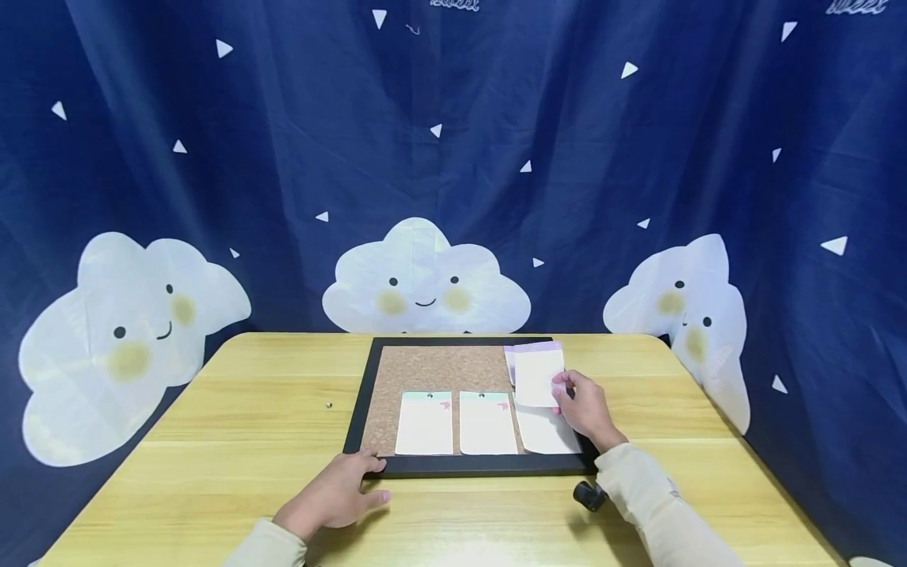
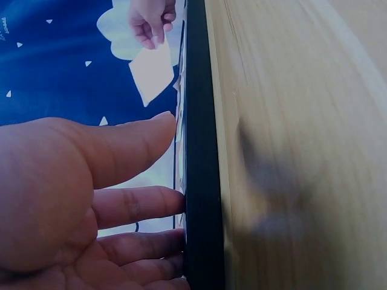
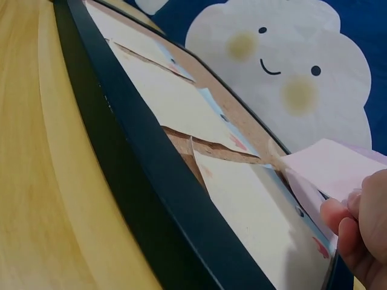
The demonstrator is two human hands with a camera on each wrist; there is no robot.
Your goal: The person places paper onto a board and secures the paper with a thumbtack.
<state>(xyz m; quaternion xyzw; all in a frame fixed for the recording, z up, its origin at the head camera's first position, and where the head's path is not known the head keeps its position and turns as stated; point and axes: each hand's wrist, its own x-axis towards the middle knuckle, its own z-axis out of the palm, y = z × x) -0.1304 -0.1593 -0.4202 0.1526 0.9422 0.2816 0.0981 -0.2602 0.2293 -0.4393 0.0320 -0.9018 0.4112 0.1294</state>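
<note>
A black-framed cork board [image 1: 439, 364] lies on the wooden table. My right hand [image 1: 584, 405] pinches the lower right edge of a purple-topped note sheet [image 1: 536, 376], holding it over the board's upper right. Behind that sheet, another purple-topped note [image 1: 509, 364] shows partly. Below, a row of notes with blue-green tops and pink marks lies on the cork: a left one [image 1: 425, 425], a middle one [image 1: 487, 425] and a right one [image 1: 549, 433], partly covered. Dark pins show at their tops. My left hand [image 1: 336, 494] touches the frame's lower left corner, fingers extended, thumb apart.
A tiny shiny bit [image 1: 329, 405] lies on the table left of the board. A small black device [image 1: 588, 496] shows beside my right sleeve. The dark blue curtain [image 1: 439, 181] with printed clouds hangs round the table's back and sides.
</note>
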